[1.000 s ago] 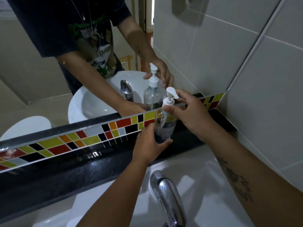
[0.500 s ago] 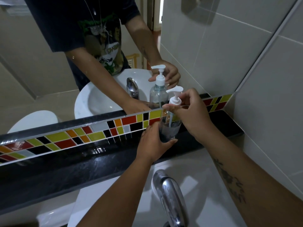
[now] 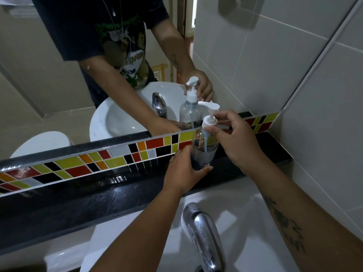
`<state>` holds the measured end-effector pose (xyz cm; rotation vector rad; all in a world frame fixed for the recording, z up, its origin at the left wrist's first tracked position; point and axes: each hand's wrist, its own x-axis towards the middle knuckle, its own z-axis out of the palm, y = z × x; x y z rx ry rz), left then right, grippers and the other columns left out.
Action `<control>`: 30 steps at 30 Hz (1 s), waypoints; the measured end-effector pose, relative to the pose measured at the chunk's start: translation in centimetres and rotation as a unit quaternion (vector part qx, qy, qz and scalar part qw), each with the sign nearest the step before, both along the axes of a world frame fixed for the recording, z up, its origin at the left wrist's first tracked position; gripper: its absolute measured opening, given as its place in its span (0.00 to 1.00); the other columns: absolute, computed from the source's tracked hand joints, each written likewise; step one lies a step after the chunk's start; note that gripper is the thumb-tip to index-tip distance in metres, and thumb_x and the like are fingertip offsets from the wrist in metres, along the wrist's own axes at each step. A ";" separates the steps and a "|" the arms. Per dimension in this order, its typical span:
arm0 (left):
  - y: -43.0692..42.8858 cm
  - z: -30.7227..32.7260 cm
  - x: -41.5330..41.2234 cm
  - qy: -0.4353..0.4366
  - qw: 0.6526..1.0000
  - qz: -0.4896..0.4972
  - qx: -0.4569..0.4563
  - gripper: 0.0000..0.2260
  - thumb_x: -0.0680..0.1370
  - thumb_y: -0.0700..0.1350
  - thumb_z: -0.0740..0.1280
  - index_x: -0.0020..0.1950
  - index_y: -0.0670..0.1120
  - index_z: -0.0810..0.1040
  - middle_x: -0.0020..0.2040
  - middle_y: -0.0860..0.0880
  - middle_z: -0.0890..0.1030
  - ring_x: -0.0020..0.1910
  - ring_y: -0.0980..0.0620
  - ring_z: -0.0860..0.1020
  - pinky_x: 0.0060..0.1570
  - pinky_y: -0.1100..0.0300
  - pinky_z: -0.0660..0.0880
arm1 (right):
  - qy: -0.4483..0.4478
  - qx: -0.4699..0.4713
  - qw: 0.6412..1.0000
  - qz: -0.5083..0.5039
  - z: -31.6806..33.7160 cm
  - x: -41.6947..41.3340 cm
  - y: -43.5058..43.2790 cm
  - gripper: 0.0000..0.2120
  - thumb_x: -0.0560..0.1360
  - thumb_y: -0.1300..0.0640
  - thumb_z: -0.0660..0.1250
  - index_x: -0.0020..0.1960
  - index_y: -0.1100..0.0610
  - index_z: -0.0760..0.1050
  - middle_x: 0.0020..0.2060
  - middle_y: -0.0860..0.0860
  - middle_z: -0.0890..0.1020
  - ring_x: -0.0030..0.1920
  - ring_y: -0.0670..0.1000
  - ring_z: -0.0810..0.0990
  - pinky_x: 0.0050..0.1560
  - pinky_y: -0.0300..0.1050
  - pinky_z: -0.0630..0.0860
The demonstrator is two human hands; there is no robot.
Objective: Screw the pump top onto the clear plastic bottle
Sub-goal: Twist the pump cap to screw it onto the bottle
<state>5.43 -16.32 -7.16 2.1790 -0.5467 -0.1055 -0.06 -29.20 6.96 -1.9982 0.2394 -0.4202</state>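
A clear plastic bottle (image 3: 205,152) stands upright on the black ledge (image 3: 117,189) in front of the mirror. My left hand (image 3: 184,169) wraps around its lower half. A white pump top (image 3: 209,115) sits on the bottle's neck, its nozzle pointing left and its tube hanging inside the bottle. My right hand (image 3: 239,140) pinches the pump's white collar from the right between thumb and fingers. The mirror shows the same bottle and both hands reflected.
A chrome tap (image 3: 204,240) rises over the white basin (image 3: 245,232) just below my arms. A strip of coloured tiles (image 3: 74,165) runs along the back of the ledge under the mirror (image 3: 59,85). A tiled wall (image 3: 324,114) closes the right side.
The pump nozzle has swung round from pointing right to pointing left while my right hand kept its grip on the collar. My left hand has stayed on the bottle.
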 end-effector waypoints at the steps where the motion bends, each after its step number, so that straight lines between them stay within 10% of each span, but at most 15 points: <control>1: 0.0 0.0 0.0 0.000 1.000 -0.001 -0.001 0.27 0.69 0.62 0.79 0.62 0.56 0.72 0.60 0.55 0.79 0.59 0.53 0.77 0.58 0.48 0.80 | -0.003 -0.002 1.000 -0.005 0.0 0.2 0.2 0.13 0.72 0.52 0.71 0.55 0.50 0.72 0.50 0.39 0.76 0.51 0.38 0.75 0.46 0.34 0.72; 9: 0.1 0.0 0.0 0.004 1.000 0.002 0.002 0.26 0.68 0.64 0.77 0.58 0.59 0.71 0.58 0.56 0.78 0.57 0.52 0.77 0.55 0.48 0.80 | -0.012 -0.002 1.000 0.008 -0.1 0.5 0.4 0.26 0.68 0.49 0.75 0.62 0.47 0.68 0.58 0.43 0.75 0.57 0.41 0.73 0.52 0.35 0.71; 17: 0.0 0.0 0.0 0.006 1.000 0.004 0.001 0.26 0.68 0.63 0.79 0.59 0.57 0.71 0.57 0.55 0.78 0.57 0.52 0.77 0.56 0.47 0.80 | 0.015 0.003 0.999 0.049 0.2 -0.1 0.3 0.18 0.76 0.54 0.66 0.65 0.47 0.72 0.48 0.31 0.75 0.46 0.27 0.73 0.47 0.28 0.68; 26: 0.0 0.1 0.0 0.006 1.000 0.002 0.002 0.27 0.68 0.64 0.78 0.60 0.57 0.71 0.59 0.54 0.78 0.60 0.51 0.77 0.59 0.46 0.79 | -0.015 -0.001 0.999 -0.044 -0.3 1.2 0.8 0.24 0.63 0.49 0.78 0.51 0.55 0.69 0.47 0.46 0.77 0.47 0.43 0.76 0.47 0.41 0.76; 30: 0.0 -0.1 0.0 0.012 1.000 0.002 0.000 0.28 0.68 0.64 0.78 0.61 0.59 0.70 0.61 0.54 0.78 0.61 0.51 0.77 0.60 0.45 0.79 | -0.021 0.037 0.999 0.013 -0.2 0.7 0.2 0.29 0.62 0.52 0.79 0.57 0.42 0.68 0.59 0.45 0.75 0.60 0.44 0.73 0.49 0.31 0.71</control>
